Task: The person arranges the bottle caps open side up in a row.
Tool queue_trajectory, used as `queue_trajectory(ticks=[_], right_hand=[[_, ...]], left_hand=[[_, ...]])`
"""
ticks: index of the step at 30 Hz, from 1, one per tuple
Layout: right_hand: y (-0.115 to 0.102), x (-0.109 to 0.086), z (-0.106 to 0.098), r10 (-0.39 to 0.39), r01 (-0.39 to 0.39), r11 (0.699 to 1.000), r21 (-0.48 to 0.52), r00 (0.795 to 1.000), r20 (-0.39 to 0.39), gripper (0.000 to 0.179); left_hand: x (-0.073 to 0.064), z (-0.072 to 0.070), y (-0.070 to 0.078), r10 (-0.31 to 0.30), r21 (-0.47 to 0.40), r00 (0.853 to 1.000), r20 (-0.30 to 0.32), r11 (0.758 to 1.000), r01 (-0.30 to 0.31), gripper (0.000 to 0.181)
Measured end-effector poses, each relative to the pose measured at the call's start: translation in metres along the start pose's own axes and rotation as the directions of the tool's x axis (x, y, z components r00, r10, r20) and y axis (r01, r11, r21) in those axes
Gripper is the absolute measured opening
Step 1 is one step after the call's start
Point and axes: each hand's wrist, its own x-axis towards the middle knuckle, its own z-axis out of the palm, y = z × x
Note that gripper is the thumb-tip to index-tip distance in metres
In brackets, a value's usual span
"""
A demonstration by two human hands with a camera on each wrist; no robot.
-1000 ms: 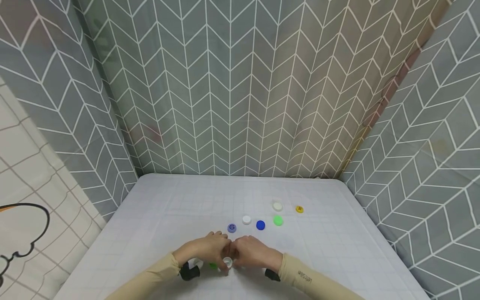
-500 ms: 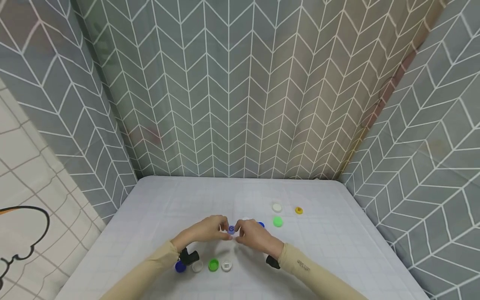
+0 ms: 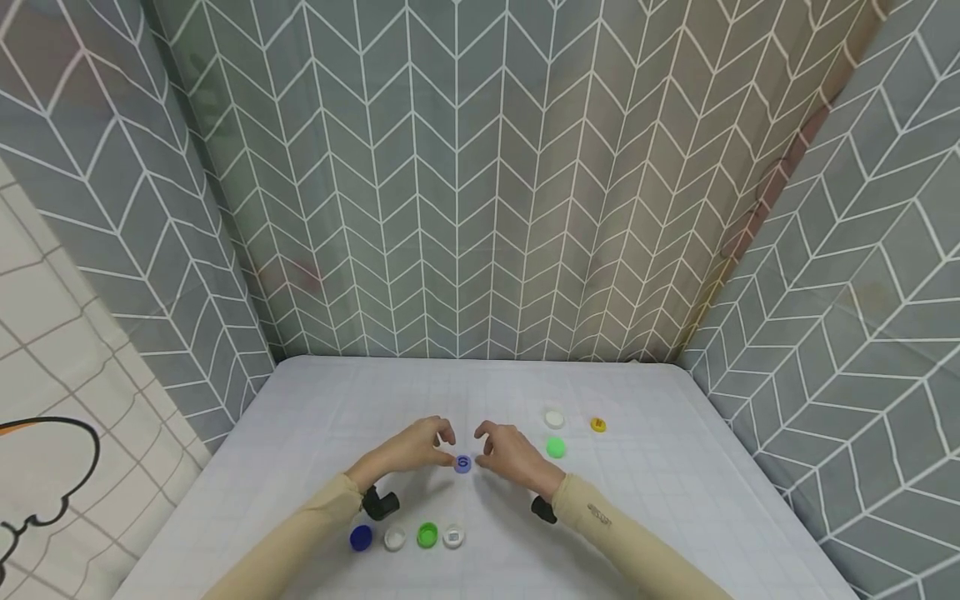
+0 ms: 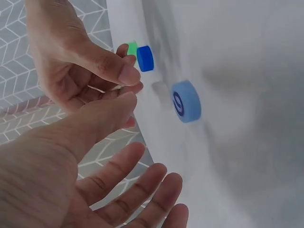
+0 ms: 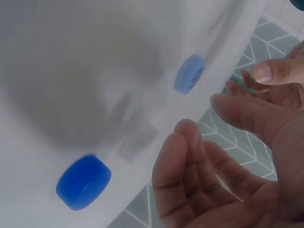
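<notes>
Light-blue cap (image 3: 462, 464) lies towards four o'clock from the left hand (image 3: 411, 447), nine from the right hand (image 3: 517, 459); both relaxed, holding nothing.
From it: one dark-blue cap (image 3: 362, 537), two white caps (image 3: 394, 539), one green cap (image 3: 427, 535), six to eight o'clock; one off-white cap (image 3: 554, 417), one lime cap (image 3: 556, 447), one yellow cap (image 3: 597, 425), two to three.

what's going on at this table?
A person has the left hand and right hand over a white table, on either side of a light-blue cap with a dark mark. Neither hand grips anything at this moment. A dark-blue cap, two white caps and a green cap sit in a row nearer the person. A bright-green cap and a yellow cap lie beyond the right hand.
</notes>
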Motion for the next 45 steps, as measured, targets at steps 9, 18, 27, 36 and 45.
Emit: queue_trajectory(ticks=[9, 18, 27, 36, 45], right_hand=[[0.004, 0.008, 0.004, 0.036, -0.038, 0.998, 0.048, 0.999, 0.029, 0.04], [0.005, 0.014, 0.016, 0.062, -0.066, 0.995, 0.071, 0.996, 0.063, 0.044], [0.006, 0.016, 0.021, 0.034, -0.038, 0.998, 0.044, 0.996, 0.085, 0.026], [0.007, 0.016, 0.03, -0.031, 0.029, 0.998, 0.056, 0.999, 0.037, 0.018], [0.006, 0.017, 0.026, -0.028, 0.026, 0.998, 0.056, 0.999, 0.039, 0.018]], left_hand=[[0.012, 0.004, -0.01, -0.002, 0.009, 1.0, 0.0, 1.0, 0.002, 0.044], [0.021, 0.019, -0.016, -0.007, 0.019, 0.999, 0.036, 1.0, 0.007, 0.056], [0.021, 0.025, -0.015, 0.02, 0.05, 1.0, 0.019, 0.999, -0.021, 0.037], [0.02, 0.026, -0.016, -0.001, -0.023, 1.0, 0.001, 1.0, 0.001, 0.027], [0.019, 0.023, -0.017, 0.024, -0.075, 1.0, -0.003, 0.997, -0.024, 0.025]])
